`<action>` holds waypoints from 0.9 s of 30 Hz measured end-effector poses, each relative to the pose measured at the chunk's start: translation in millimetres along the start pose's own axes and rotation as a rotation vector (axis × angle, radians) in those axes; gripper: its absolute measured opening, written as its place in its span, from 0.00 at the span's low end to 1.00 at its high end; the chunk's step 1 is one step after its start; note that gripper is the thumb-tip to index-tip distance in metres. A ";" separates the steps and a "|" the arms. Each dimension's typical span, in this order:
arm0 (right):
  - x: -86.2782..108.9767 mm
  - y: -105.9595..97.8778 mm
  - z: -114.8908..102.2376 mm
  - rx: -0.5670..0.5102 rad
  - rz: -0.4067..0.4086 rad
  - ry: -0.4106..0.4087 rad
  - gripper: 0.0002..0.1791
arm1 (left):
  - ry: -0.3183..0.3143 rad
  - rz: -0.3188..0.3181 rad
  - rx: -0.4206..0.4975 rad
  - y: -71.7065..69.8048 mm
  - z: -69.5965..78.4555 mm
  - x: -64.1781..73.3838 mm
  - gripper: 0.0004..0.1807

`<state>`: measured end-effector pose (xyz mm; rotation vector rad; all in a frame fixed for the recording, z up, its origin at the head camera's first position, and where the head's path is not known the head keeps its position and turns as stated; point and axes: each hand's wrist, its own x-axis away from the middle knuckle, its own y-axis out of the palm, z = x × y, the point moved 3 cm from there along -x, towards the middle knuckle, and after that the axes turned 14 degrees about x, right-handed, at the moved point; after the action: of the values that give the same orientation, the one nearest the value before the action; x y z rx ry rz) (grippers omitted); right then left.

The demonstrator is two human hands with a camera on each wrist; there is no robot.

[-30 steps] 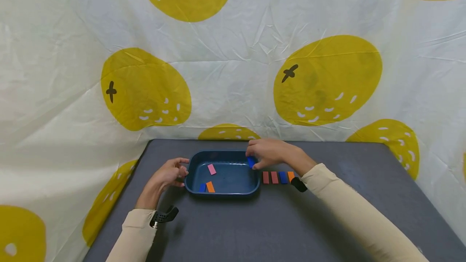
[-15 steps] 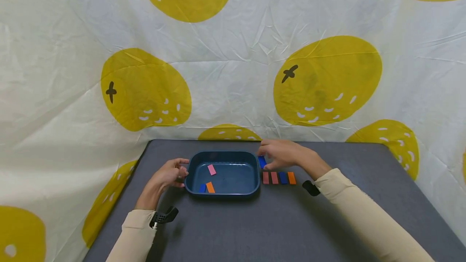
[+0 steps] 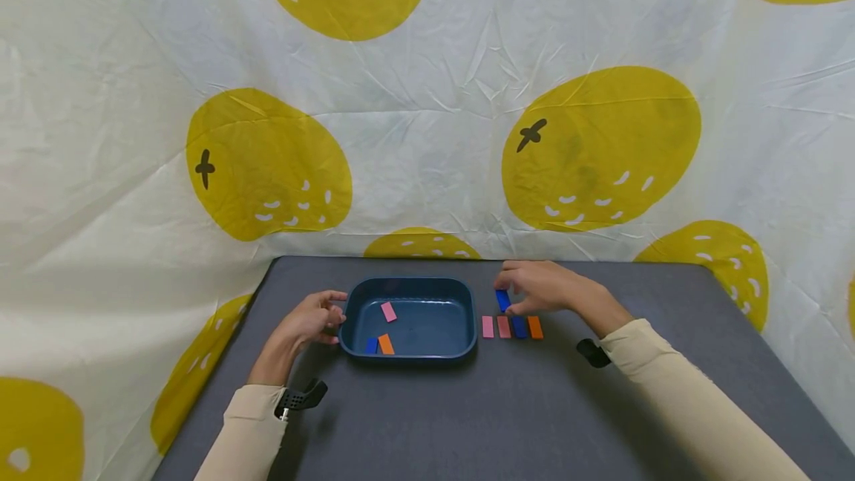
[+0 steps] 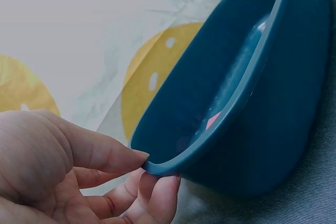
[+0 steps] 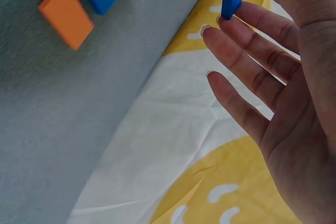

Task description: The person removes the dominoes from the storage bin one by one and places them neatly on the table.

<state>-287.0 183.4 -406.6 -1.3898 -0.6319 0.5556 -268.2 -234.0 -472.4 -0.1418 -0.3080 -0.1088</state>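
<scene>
My left hand (image 3: pixel 312 319) pinches the left rim of a dark blue tray (image 3: pixel 427 355), thumb on one side and fingers on the other, as the left wrist view shows. My right hand (image 3: pixel 549 287) holds a blue block (image 3: pixel 503 300) between thumb and fingertips, above the table just behind a row of small blocks. That row holds a pink block (image 3: pixel 488 327), a second pink block (image 3: pixel 504 327), a blue block (image 3: pixel 519 327) and an orange block (image 3: pixel 536 327). Inside the tray lie a pink block (image 3: pixel 389 311), an orange block (image 3: pixel 386 344) and a blue block (image 3: pixel 371 345).
The grey table (image 3: pixel 427 421) carries the tray and the row, which stands close to the tray's right side. A white cloth (image 3: pixel 427 162) with yellow fruit shapes hangs behind the table and along its left side.
My right hand has moved to the right with the blue block, from over the tray's right end to behind the row of blocks. The left hand and the tray have stayed put.
</scene>
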 end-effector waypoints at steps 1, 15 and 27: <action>2.1 0.8 1.3 0.001 0.002 0.002 0.20 | 0.002 -0.001 -0.002 0.2 0.3 0.3 0.27; 21.3 19.9 22.5 -0.031 -0.039 0.057 0.20 | 0.004 0.003 0.009 0.1 -1.6 -1.3 0.27; 38.1 33.9 34.8 -0.045 -0.021 0.066 0.19 | 0.010 -0.001 0.008 1.0 -0.2 1.6 0.28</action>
<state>-283.6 238.2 -434.8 -1.4366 -0.6083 0.4799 -266.5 -233.1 -472.2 -0.1334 -0.2985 -0.1096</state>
